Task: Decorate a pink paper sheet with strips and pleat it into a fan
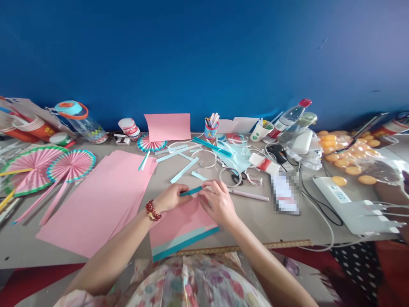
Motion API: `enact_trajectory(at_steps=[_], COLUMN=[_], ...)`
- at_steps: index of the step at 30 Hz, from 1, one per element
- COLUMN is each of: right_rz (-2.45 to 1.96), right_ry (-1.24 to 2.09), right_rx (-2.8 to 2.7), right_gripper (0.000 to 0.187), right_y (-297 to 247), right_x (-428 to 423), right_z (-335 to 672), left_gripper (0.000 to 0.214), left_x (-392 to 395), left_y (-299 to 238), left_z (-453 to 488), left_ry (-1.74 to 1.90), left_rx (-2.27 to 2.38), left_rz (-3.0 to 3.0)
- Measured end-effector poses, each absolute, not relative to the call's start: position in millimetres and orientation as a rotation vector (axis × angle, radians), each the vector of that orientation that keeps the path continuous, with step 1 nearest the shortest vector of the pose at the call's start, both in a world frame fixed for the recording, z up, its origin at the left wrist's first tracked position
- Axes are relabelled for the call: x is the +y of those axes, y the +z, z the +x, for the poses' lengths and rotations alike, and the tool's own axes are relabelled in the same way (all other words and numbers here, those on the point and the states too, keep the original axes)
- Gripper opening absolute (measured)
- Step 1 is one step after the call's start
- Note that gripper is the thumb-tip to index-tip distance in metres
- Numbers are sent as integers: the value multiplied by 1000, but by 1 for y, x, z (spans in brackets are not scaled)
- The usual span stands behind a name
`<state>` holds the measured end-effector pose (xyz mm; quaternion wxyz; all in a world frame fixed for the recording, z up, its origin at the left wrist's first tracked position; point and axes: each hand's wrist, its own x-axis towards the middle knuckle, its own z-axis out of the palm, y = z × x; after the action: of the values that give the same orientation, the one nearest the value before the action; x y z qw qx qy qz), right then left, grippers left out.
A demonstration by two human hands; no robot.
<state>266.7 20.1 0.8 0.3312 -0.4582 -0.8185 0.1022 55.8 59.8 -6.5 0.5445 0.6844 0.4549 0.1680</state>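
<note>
A pink sheet of paper (182,219) lies in front of me, with a pale blue band and a teal band along its near edge. At its far edge is a narrow teal paper strip (191,191). My left hand (172,197) pinches the strip's left end, fingers bent. On the other end, my right hand (219,201) has its fingertips closed, partly covering it. Whether the strip is stuck to the sheet cannot be made out. A pale pen (249,195) lies just right of my right hand.
Large pink sheets (99,198) and folded paper fans (72,165) lie to the left. Beyond my hands are pale blue strips (184,169) and black-handled scissors (235,176). A blurred-out phone (285,194), power strip (348,204), cables and a water bottle (289,119) are at right.
</note>
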Motion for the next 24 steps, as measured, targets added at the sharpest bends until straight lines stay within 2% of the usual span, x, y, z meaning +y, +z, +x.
enact_trajectory(at_steps=[6,12,24], right_rz=[-1206,-1247,-1274], right_ry=[139,194,283], right_rx=[-2231,-2242,-2219], right_gripper=[8,13,13], right_y=[-3,-4,-5], right_x=[12,9,11], right_z=[259,257,255], left_gripper=[24,29,23], left_x=[60,60,60], left_y=[-4,-3,2], left_z=[54,55,58], left_ry=[385,360,366], left_rx=[1034,1046,1060], left_rz=[1635,1668,1739])
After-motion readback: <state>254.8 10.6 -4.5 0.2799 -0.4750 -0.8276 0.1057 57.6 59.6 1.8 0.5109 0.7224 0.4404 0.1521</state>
